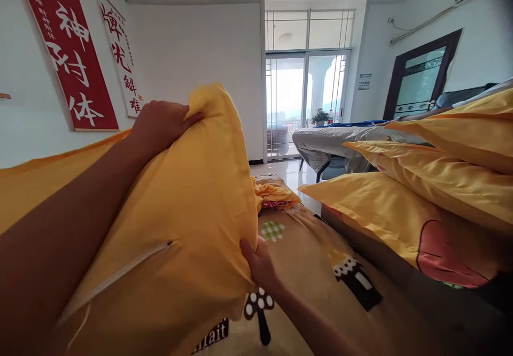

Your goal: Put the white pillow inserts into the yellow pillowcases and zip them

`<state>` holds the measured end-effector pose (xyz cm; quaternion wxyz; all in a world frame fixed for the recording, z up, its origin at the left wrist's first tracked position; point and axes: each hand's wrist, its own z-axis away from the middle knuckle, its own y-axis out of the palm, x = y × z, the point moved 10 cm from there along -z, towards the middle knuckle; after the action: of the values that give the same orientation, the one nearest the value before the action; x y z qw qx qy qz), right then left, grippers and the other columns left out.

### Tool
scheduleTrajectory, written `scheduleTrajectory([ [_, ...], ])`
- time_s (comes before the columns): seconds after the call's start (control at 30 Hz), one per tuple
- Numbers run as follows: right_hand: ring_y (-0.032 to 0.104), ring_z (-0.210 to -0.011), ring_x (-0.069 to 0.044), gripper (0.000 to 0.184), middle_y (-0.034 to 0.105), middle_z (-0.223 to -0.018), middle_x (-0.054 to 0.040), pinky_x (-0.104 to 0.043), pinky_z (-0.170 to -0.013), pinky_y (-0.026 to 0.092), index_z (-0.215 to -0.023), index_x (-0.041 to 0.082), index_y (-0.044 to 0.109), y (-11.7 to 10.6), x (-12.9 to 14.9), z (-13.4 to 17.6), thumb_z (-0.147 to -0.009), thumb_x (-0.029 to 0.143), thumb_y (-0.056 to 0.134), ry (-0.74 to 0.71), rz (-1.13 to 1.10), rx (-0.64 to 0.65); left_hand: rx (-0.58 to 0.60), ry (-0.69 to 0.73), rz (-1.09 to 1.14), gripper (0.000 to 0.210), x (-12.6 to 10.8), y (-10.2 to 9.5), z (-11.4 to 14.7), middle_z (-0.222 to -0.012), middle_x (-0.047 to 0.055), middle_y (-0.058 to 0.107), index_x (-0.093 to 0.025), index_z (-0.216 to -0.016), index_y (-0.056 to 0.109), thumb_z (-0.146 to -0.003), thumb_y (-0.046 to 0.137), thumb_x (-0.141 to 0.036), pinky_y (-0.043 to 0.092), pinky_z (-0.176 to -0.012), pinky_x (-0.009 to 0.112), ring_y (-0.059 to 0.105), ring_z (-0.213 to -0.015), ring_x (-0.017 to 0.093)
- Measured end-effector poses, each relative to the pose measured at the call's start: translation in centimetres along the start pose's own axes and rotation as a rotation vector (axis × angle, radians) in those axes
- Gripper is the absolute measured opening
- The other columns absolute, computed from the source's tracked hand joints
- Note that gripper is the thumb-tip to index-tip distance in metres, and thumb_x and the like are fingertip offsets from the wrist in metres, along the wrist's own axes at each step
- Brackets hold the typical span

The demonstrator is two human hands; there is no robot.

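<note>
A yellow pillow (200, 201) stands tilted up in front of me, with an opening in its cover, perhaps a zipper (132, 265), running slantwise across the near face. My left hand (166, 123) reaches across from the left and is closed on the pillow's top corner. Lower down, my right hand (260, 262) pinches the right edge, thumb on the near side and fingers partly hidden behind. Under the pillow lies a brown patterned blanket (300, 270) with mushroom and house prints.
Several yellow pillows (452, 185) are stacked at the right. Crumpled yellow fabric (276, 191) lies on the blanket's far end. Beyond stands a table under a grey cover (332, 139). Glass sliding doors (306, 99) are at the back, a dark-framed door (425, 78) at the right.
</note>
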<state>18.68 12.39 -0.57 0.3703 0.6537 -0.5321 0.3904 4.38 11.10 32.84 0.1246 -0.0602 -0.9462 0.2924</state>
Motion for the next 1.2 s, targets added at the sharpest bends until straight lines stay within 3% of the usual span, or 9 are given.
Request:
scheduleTrajectory([
  [0.1,0.058,-0.087,-0.020,0.035,0.067,-0.095,-0.0040,-0.028,-0.073,0.047,-0.101,0.019,0.064,3.5,-1.5,2.5,-0.081,0.046,0.055,0.045,0.037,0.241,0.283,-0.154,0.034,0.052,3.3,6.4,1.8,-0.064,0.003,0.040,-0.020,-0.067,0.049,-0.086,0.031,-0.065,0.038,-0.078,0.038,0.059,-0.086,0.030],
  [0.17,0.057,-0.084,-0.018,0.028,0.066,-0.092,-0.0015,-0.026,-0.071,0.045,-0.099,0.018,0.064,3.6,-3.2,3.2,-0.081,0.039,0.055,0.085,0.106,0.306,0.325,-0.284,0.085,0.051,5.7,9.9,4.6,-0.064,0.004,0.046,-0.020,-0.072,0.056,-0.085,0.034,-0.064,0.040,-0.076,0.039,0.060,-0.083,0.030],
  [0.33,0.049,-0.067,-0.015,0.028,0.062,-0.067,0.0006,-0.026,-0.065,0.038,-0.066,0.017,0.058,-0.6,-8.4,2.5,-0.082,0.040,0.053,0.143,0.583,0.298,0.371,-0.487,0.334,0.052,9.6,17.7,12.1,-0.069,0.006,0.062,-0.015,-0.079,0.064,-0.083,0.040,-0.061,0.042,-0.065,0.029,0.060,-0.071,0.021],
  [0.5,0.054,-0.066,-0.018,0.039,0.068,-0.071,-0.0061,-0.029,-0.066,0.036,-0.063,0.020,0.057,-5.1,-14.3,3.5,-0.092,0.038,0.039,0.202,0.997,0.218,0.463,-0.488,0.551,0.054,8.5,22.3,19.1,-0.091,0.012,0.072,-0.014,-0.101,0.066,-0.086,0.038,-0.056,0.048,-0.074,0.029,0.068,-0.087,0.025],
  [0.63,0.061,-0.074,-0.024,0.033,0.070,-0.080,-0.0094,-0.030,-0.067,0.036,-0.078,0.022,0.062,-6.9,-15.9,4.6,-0.092,0.037,0.036,0.280,1.191,0.160,0.678,-0.286,0.651,0.056,4.2,22.5,26.4,-0.127,0.009,0.062,-0.023,-0.126,0.057,-0.088,0.036,-0.057,0.042,-0.099,0.036,0.056,-0.119,0.026],
  [0.73,0.059,-0.071,-0.023,0.038,0.067,-0.073,-0.0081,-0.030,-0.065,0.036,-0.068,0.022,0.056,-7.4,-15.5,4.6,-0.090,0.044,0.034,0.295,1.077,0.156,0.641,-0.205,0.480,0.051,3.8,20.4,30.1,-0.120,0.011,0.063,-0.021,-0.117,0.061,-0.085,0.043,-0.057,0.041,-0.100,0.043,0.056,-0.113,0.029],
  [0.97,0.052,-0.068,-0.019,0.055,0.057,-0.069,-0.0035,-0.028,-0.061,0.042,-0.066,0.021,0.048,-9.6,-14.4,6.1,-0.083,0.070,0.032,0.298,0.605,-0.033,0.588,-0.216,0.336,0.047,5.2,19.9,30.5,-0.076,0.006,0.060,-0.020,-0.071,0.052,-0.080,0.045,-0.066,0.045,-0.069,0.036,0.056,-0.072,0.023],
  [1.07,0.054,-0.065,-0.018,0.051,0.058,-0.065,-0.0029,-0.026,-0.059,0.041,-0.067,0.021,0.052,-9.5,-14.8,7.2,-0.088,0.064,0.032,0.253,0.785,0.031,0.561,-0.177,0.347,0.046,5.2,19.9,30.4,-0.074,0.005,0.059,-0.020,-0.070,0.051,-0.084,0.043,-0.063,0.043,-0.066,0.033,0.055,-0.070,0.021],
  [1.2,0.056,-0.051,-0.018,0.037,0.062,-0.058,-0.0030,-0.026,-0.050,0.030,-0.081,0.021,0.058,-9.3,-14.7,7.6,-0.097,0.041,0.031,0.106,1.352,0.157,0.328,-0.046,0.292,0.036,5.3,17.2,31.5,-0.088,0.007,0.062,-0.020,-0.086,0.059,-0.089,0.043,-0.052,0.044,-0.077,0.034,0.058,-0.083,0.022],
])
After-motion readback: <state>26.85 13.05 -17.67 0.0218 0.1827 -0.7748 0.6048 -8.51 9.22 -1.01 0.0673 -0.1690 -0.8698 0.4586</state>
